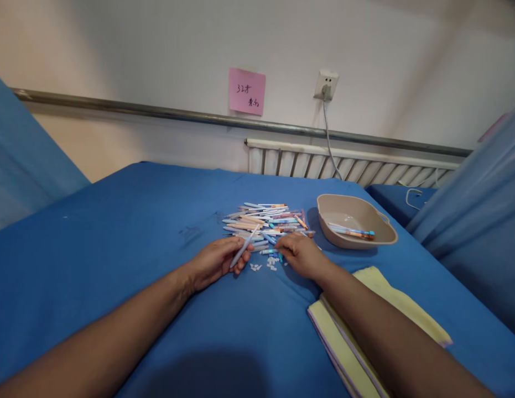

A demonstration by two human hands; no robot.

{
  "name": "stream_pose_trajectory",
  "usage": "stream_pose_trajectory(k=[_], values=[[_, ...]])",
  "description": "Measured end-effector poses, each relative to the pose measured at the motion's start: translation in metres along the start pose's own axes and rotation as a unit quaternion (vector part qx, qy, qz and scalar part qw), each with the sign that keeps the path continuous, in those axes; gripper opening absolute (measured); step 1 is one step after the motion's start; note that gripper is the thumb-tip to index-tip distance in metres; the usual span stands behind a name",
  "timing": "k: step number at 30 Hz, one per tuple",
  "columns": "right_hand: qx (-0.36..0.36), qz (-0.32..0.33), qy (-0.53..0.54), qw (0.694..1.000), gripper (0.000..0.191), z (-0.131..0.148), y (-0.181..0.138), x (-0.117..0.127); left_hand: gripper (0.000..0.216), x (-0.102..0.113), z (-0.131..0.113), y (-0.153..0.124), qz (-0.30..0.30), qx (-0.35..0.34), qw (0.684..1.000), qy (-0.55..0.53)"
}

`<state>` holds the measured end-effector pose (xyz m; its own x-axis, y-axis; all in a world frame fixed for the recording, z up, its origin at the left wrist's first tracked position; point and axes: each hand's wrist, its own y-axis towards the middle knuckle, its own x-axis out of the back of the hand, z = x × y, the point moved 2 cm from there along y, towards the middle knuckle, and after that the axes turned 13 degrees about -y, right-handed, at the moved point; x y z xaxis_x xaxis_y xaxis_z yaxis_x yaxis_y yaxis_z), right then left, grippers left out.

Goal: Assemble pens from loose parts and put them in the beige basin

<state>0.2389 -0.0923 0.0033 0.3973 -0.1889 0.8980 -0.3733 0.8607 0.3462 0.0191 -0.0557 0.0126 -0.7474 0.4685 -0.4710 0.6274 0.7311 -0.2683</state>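
Note:
My left hand is closed around a pale grey-lilac pen, held tilted with its thin tip pointing up and away. My right hand is at the right front of the pen pile, its fingers bent down and pinched together; what they hold, if anything, I cannot make out. Beyond both hands lies a heap of pens in white, peach, blue and grey. Several small white pieces lie loose on the blue cloth between my hands, beside a few short blue and teal parts.
A beige plastic basin with a few pens in it stands to the right. Under my right forearm lies a folded yellow cloth. The blue-covered surface reaches a wall with a radiator, metal rail and plugged socket.

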Motion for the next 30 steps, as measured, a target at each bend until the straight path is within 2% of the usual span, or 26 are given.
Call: stream_pose_trajectory(k=[4,9,18,30], values=[[0.027,0.040,-0.062,0.997,0.019,0.010,0.004,0.002,0.023,0.002,0.000,0.001,-0.001,0.005,1.000,-0.008],[0.001,0.066,-0.103,0.992,0.022,0.011,0.003,0.007,0.019,-0.001,-0.003,0.000,-0.002,0.006,1.000,-0.008],[0.008,0.072,-0.033,0.997,0.026,0.007,0.000,0.006,0.018,-0.001,-0.002,-0.002,0.000,0.009,1.000,0.013],[0.006,0.098,-0.073,0.993,0.026,0.018,0.000,0.011,0.020,-0.006,-0.004,-0.004,0.002,0.007,0.999,0.054]])
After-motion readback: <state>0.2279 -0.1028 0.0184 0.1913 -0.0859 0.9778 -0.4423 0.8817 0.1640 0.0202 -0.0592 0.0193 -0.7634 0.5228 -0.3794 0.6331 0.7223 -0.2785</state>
